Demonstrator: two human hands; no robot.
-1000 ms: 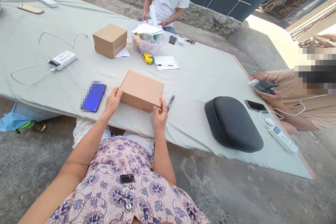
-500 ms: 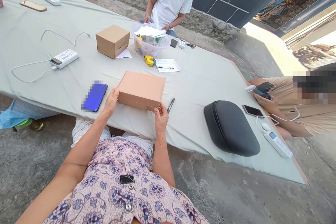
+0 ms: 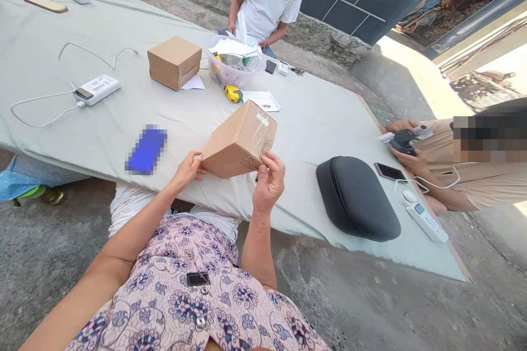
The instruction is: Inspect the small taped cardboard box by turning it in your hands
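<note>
A brown cardboard box (image 3: 230, 140) is tilted up over the near side of the table, its right end raised and turned toward me. That end shows a white label and dark printing. My left hand (image 3: 190, 169) supports the box at its lower left edge, with the thumb and fingers around that edge. My right hand (image 3: 269, 175) pinches the near right corner. The phone with a blue screen (image 3: 146, 151) lies to the left of my left hand. Part of a dark pen shows beside my right hand, mostly hidden.
On the cloth-covered table (image 3: 300, 131) are a second cardboard box (image 3: 175, 63), a plastic basket (image 3: 234, 74), a tape measure (image 3: 233, 94), a paper sheet (image 3: 263, 100), a white power bank (image 3: 99, 90) and a black case (image 3: 357, 197). One person sits opposite, another at the right.
The box has gone from lying nearly flat to tilted, its right end lifted and turned toward me. My right hand rose with it; my left hand shifted right and down.
</note>
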